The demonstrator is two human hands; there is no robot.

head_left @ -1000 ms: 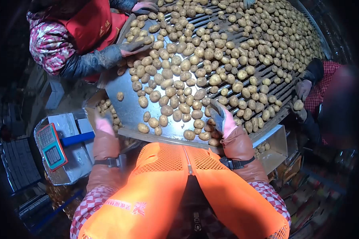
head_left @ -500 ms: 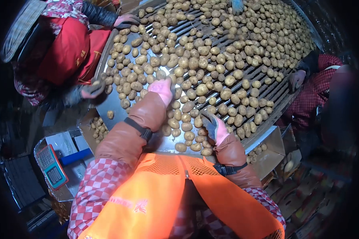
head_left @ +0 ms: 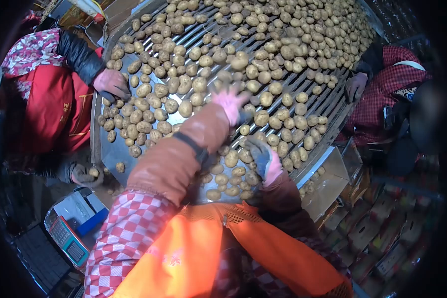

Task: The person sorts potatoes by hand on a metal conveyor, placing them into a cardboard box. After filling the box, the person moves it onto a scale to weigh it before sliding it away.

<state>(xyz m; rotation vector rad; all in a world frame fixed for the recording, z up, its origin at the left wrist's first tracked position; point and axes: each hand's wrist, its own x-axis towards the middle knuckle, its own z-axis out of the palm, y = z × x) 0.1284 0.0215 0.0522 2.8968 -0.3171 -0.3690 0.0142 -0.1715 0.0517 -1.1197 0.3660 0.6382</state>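
My left hand [head_left: 231, 104], in a pink and grey glove, reaches out over the middle of the sorting table. Its fingers are spread and smeared by motion, just above several potatoes [head_left: 239, 60]. My right hand [head_left: 264, 158], gloved the same way, rests lower down by the near potatoes [head_left: 231, 158]. Its fingers are stretched out and slightly curved against them, and I see nothing gripped. Potatoes cover much of the metal bars [head_left: 283, 79] and the smooth metal plate [head_left: 176, 118].
A co-worker in a red apron [head_left: 39, 107] stands at left, one gloved hand on the potatoes and the other holding one. Another co-worker's gloved hand [head_left: 355, 87] rests on the right edge. A digital scale [head_left: 70, 243] sits lower left; a cardboard box [head_left: 328, 181] stands at right.
My left hand has moved right and its fingers have spread. My right hand stays near the close potatoes. The left co-worker's hand has come down onto the potatoes, and the view has shifted.
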